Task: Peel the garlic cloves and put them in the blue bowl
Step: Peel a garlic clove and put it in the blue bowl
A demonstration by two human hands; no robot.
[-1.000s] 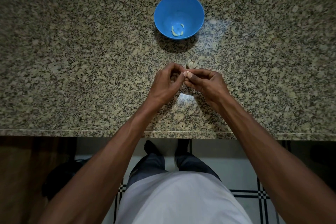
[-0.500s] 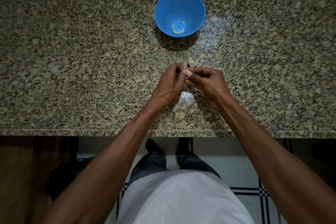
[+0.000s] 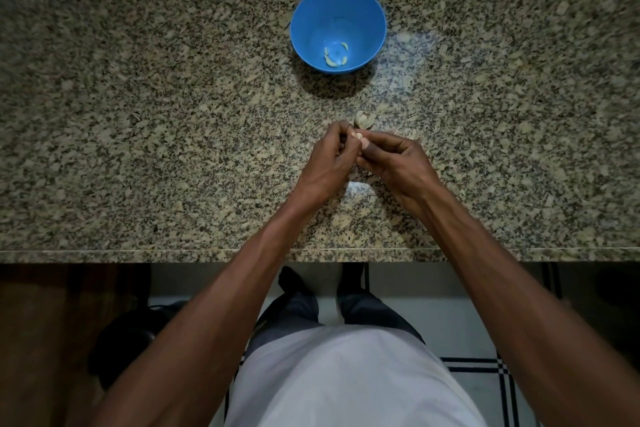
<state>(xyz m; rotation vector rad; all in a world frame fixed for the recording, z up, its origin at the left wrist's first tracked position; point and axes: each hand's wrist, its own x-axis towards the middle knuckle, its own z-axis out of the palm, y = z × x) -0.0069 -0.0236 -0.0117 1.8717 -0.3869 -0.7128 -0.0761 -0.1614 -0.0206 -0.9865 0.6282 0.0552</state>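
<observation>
Granite counter [image 3: 138, 149], tiled floor [image 3: 485, 388] below. Both hands, left hand [image 3: 329, 166] and right hand [image 3: 398, 163], still pinch what seems a garlic clove [image 3: 362, 141]; blue bowl [image 3: 367, 14] unmoved.

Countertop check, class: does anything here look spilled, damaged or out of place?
Nothing stands out. The blue bowl sits upright holding peeled cloves; the garlic bulb lies on the countertop just beyond the hands.

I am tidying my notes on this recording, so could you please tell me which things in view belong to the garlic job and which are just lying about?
Job: blue bowl, peeled cloves inside it, garlic piece on countertop, clove pinched by left hand and right hand.

Lying about: dark object on floor.
</observation>
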